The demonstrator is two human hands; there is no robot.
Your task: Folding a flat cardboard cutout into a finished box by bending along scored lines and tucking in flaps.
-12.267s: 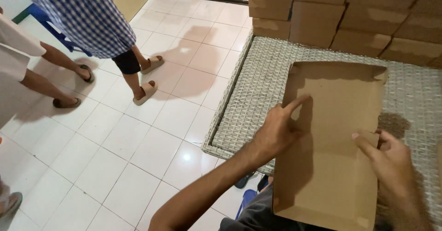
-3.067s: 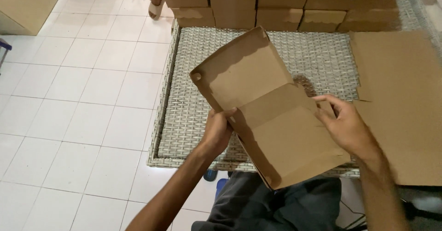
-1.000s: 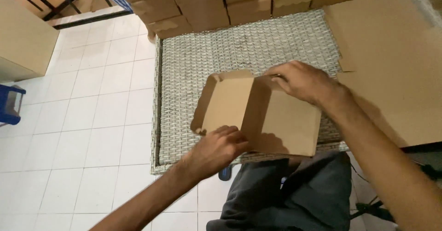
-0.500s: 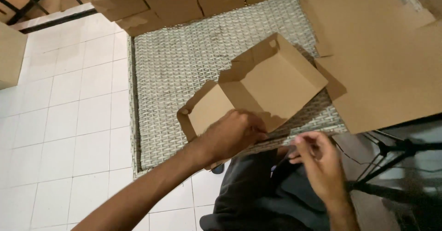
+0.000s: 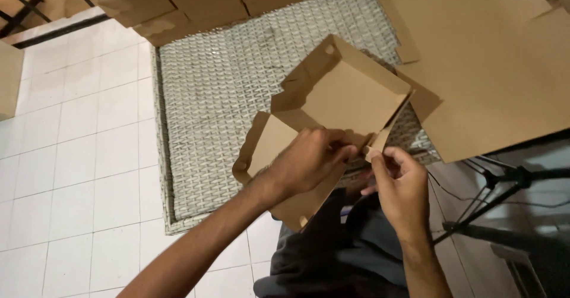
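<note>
The left hand (image 5: 312,161) clamps the near side of a half-folded brown cardboard box (image 5: 341,96), held above a grey woven mat (image 5: 219,90). The right hand (image 5: 401,185) pinches the box's small corner flap (image 5: 376,143). Flat cardboard sheets (image 5: 493,66) lie just beside.

folded box (image 5: 338,96) over woven mat's (image 5: 219,96) near right corner | flat sheets (image 5: 493,66) right | stacked boxes (image 5: 196,1) along far edge

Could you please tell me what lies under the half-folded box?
A grey woven mat lies under the box. The left hand covers its near edge; whatever is beneath there is hidden.
</note>
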